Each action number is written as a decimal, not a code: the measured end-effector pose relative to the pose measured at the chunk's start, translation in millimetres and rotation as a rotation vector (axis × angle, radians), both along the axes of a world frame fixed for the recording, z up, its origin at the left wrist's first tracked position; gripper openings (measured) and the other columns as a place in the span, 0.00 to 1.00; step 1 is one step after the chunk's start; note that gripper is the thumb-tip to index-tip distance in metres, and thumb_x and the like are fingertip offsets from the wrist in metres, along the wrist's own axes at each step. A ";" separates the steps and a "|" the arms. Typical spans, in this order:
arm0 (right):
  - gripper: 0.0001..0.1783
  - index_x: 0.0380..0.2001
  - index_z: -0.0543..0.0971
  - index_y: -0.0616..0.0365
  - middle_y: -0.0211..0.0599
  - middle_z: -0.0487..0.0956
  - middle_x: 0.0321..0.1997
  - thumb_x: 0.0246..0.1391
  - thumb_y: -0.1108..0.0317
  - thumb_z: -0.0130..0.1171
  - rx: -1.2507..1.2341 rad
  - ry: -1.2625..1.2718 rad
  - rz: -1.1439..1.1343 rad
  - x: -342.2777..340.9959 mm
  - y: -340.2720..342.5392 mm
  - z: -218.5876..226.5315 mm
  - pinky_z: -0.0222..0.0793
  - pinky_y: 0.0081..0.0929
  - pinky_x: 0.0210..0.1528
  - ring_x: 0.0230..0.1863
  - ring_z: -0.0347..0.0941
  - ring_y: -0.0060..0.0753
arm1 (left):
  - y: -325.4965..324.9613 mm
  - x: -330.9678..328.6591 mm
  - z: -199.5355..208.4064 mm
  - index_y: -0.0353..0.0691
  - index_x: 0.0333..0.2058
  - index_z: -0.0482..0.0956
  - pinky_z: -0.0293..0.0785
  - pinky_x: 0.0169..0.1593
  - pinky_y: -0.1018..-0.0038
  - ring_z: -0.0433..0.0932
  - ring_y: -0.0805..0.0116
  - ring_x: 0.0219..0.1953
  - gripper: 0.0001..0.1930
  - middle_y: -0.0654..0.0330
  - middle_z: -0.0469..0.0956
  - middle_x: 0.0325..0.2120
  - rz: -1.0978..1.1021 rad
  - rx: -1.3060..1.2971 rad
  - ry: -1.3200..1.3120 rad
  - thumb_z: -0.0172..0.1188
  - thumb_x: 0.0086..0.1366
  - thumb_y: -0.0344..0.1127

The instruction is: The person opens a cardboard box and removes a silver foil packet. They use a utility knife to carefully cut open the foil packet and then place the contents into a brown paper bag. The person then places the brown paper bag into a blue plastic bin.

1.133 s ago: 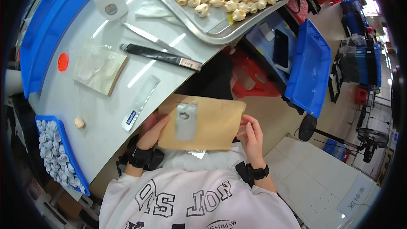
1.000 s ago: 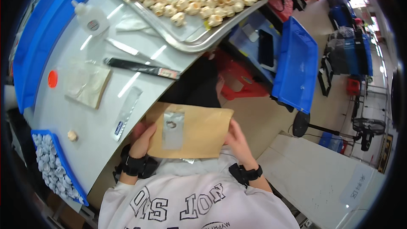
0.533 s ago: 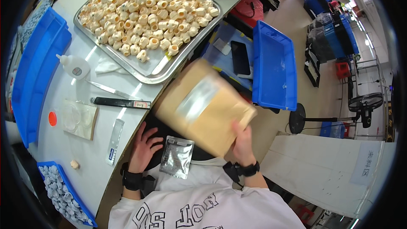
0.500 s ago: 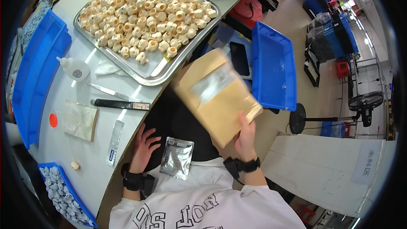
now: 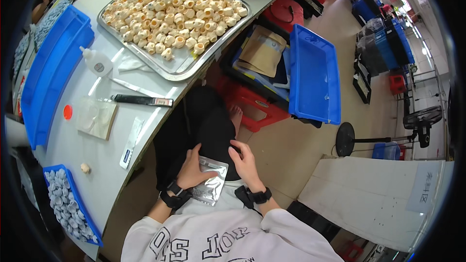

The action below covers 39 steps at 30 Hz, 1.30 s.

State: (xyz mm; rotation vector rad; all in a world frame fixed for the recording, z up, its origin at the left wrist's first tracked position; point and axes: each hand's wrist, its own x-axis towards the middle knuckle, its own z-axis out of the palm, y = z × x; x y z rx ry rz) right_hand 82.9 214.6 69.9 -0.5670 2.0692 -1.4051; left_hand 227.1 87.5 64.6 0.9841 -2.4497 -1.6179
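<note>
A silver foil pouch [image 5: 213, 190] lies across my lap. My left hand [image 5: 194, 171] is at the pouch's left side, thumb stretched over its upper face and fingers pointing away from me; its grip looks loose, and some fingers are hidden. Just right of the pouch, my right hand [image 5: 247, 169] hovers by my thigh with bent, parted fingers and holds nothing. A brown kraft paper packet [image 5: 263, 51] rests in a black crate [image 5: 252, 83] beyond my knees, apart from both hands.
The table at left carries a metal tray [image 5: 174, 75] of cream hollow pieces, a squeeze bottle [image 5: 99, 63], a black-handled tool [image 5: 143, 100], a long blue bin [image 5: 51, 80] and a blue tray [image 5: 73, 191] of grey pieces. A blue bin [image 5: 315, 77] and red stool [image 5: 259, 116] stand right.
The kraft packet has left my right hand and now lies in the crate. My right hand has come back to my lap. My left hand has moved from the table edge onto the pouch.
</note>
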 end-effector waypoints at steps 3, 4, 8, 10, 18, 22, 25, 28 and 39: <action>0.25 0.51 0.70 0.60 0.41 0.75 0.47 0.51 0.64 0.60 0.040 0.086 0.200 7.3 2.9 42.0 0.66 0.27 0.48 0.48 0.71 0.33 | -11.8 20.2 2.9 0.35 0.43 0.71 0.70 0.32 0.84 0.72 0.79 0.27 0.23 0.62 0.73 0.31 0.278 0.483 0.182 0.68 0.47 0.29; 0.25 0.52 0.69 0.61 0.42 0.76 0.46 0.50 0.65 0.61 0.045 0.078 0.288 7.7 2.7 49.4 0.67 0.27 0.47 0.48 0.71 0.31 | -11.5 24.6 14.9 0.36 0.40 0.72 0.67 0.29 0.86 0.69 0.83 0.23 0.16 0.68 0.73 0.28 0.367 0.577 0.308 0.63 0.53 0.28; 0.35 0.57 0.62 0.64 0.41 0.78 0.38 0.49 0.64 0.63 0.047 -0.277 0.567 8.7 0.9 76.9 0.69 0.22 0.39 0.34 0.75 0.26 | -15.4 42.7 30.4 0.37 0.38 0.70 0.68 0.37 0.83 0.70 0.81 0.32 0.09 0.66 0.72 0.30 0.635 0.777 0.494 0.58 0.59 0.28; 0.34 0.58 0.59 0.66 0.38 0.79 0.31 0.50 0.66 0.61 -0.008 -0.491 0.698 21.8 2.7 69.8 0.68 0.17 0.32 0.26 0.73 0.21 | -10.8 47.7 38.8 0.37 0.38 0.69 0.69 0.37 0.82 0.71 0.80 0.32 0.09 0.65 0.72 0.31 0.818 0.799 0.534 0.57 0.60 0.29; 0.25 0.57 0.58 0.67 0.39 0.77 0.32 0.57 0.74 0.47 -0.005 -0.752 0.649 20.2 -0.9 77.6 0.67 0.17 0.28 0.27 0.74 0.23 | 16.9 47.8 34.2 0.35 0.42 0.69 0.71 0.38 0.80 0.73 0.76 0.34 0.12 0.60 0.73 0.33 1.059 0.791 0.487 0.56 0.61 0.30; 0.24 0.58 0.59 0.64 0.35 0.77 0.31 0.58 0.74 0.47 -0.108 -0.714 0.485 14.3 4.2 73.2 0.64 0.14 0.27 0.27 0.71 0.17 | 23.6 47.3 27.5 0.32 0.47 0.68 0.72 0.40 0.78 0.74 0.73 0.37 0.14 0.57 0.74 0.36 1.035 0.914 0.539 0.53 0.63 0.29; 0.23 0.58 0.60 0.63 0.34 0.76 0.29 0.58 0.75 0.45 -0.157 -0.724 0.348 10.9 -3.2 80.4 0.64 0.14 0.29 0.27 0.69 0.16 | 26.0 45.0 47.1 0.33 0.53 0.64 0.72 0.41 0.77 0.75 0.72 0.38 0.22 0.57 0.75 0.38 1.008 0.829 0.487 0.56 0.60 0.29; 0.23 0.58 0.59 0.63 0.33 0.74 0.31 0.58 0.75 0.42 -0.209 -0.612 0.458 5.8 -5.1 77.4 0.67 0.17 0.31 0.29 0.69 0.17 | 35.7 55.5 63.1 0.37 0.56 0.62 0.71 0.44 0.75 0.74 0.68 0.41 0.29 0.54 0.73 0.42 0.784 0.340 0.206 0.59 0.56 0.30; 0.16 0.48 0.72 0.68 0.39 0.78 0.37 0.61 0.71 0.46 0.132 -1.041 0.891 7.4 -33.8 91.8 0.75 0.23 0.40 0.35 0.76 0.27 | 95.1 73.6 139.6 0.37 0.38 0.79 0.72 0.40 0.68 0.76 0.58 0.36 0.14 0.58 0.78 0.34 0.423 -0.544 0.046 0.62 0.48 0.26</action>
